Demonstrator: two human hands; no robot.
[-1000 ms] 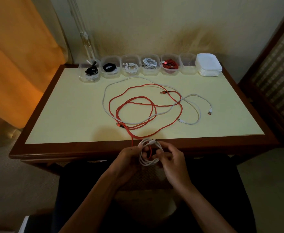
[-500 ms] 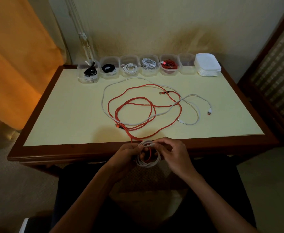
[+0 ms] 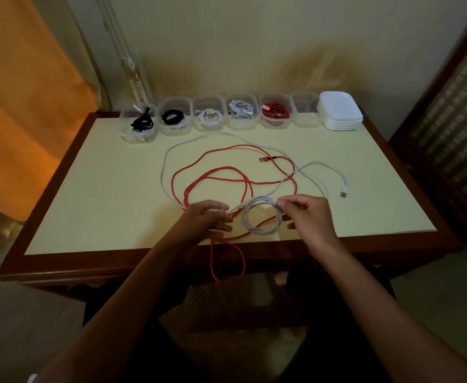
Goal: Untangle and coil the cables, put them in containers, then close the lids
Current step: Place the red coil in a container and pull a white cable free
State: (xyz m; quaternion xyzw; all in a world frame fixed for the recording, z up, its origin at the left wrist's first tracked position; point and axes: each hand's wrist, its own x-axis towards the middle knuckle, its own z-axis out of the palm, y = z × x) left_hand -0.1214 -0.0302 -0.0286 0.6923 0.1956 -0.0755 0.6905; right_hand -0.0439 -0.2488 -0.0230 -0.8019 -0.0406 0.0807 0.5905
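Observation:
A long white cable (image 3: 168,158) and a red cable (image 3: 227,170) lie tangled on the pale yellow tabletop (image 3: 102,194). Part of the white cable is wound into a small white coil (image 3: 250,225) near the front edge. My right hand (image 3: 307,217) pinches that coil at its right side. My left hand (image 3: 207,217) is closed on the white strand leading into the coil, over red loops. One loop of the red cable hangs over the front edge. Along the back stand several clear containers: five hold coiled cables, one container (image 3: 305,111) looks empty.
A stack of white lids (image 3: 340,111) sits at the back right beside the containers. The table has a dark wooden rim (image 3: 88,261). An orange curtain (image 3: 25,106) hangs at the left, a wall stands behind, and a woven panel (image 3: 453,111) is at the right.
Both hands have risen from my lap onto the tabletop with the white coil. They have moved apart, the right one carrying the coil to the right.

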